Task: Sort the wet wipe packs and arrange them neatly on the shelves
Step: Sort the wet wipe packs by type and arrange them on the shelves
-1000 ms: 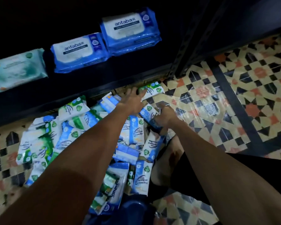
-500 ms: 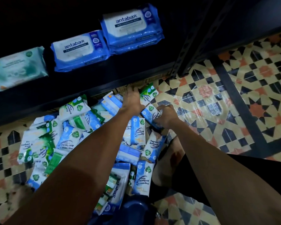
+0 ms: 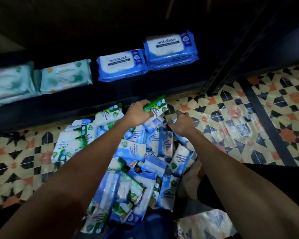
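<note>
A heap of small wet wipe packs [image 3: 135, 152], blue-white and green-white, lies on the tiled floor in front of the dark shelf [image 3: 110, 99]. My left hand [image 3: 138, 114] grips a green-and-white pack [image 3: 156, 105], lifted at the far end of the heap just below the shelf edge. My right hand [image 3: 181, 123] is curled round a blue pack [image 3: 173, 120] at the heap's right edge; most of that pack is hidden. On the shelf lie blue antabax packs [image 3: 121, 65], a stack of them [image 3: 169, 47] to the right, and pale teal packs [image 3: 66, 75] to the left.
A black shelf upright [image 3: 219, 73] stands at the right end of the shelf. Patterned floor tiles [image 3: 248, 121] spread to the right and left of the heap. My bare foot [image 3: 190, 183] rests beside the heap on the right.
My left hand has closed on the green-and-white pack and lifted it toward the shelf edge. My right hand stays curled at the heap's right edge. The view tilted up, showing more shelf.
</note>
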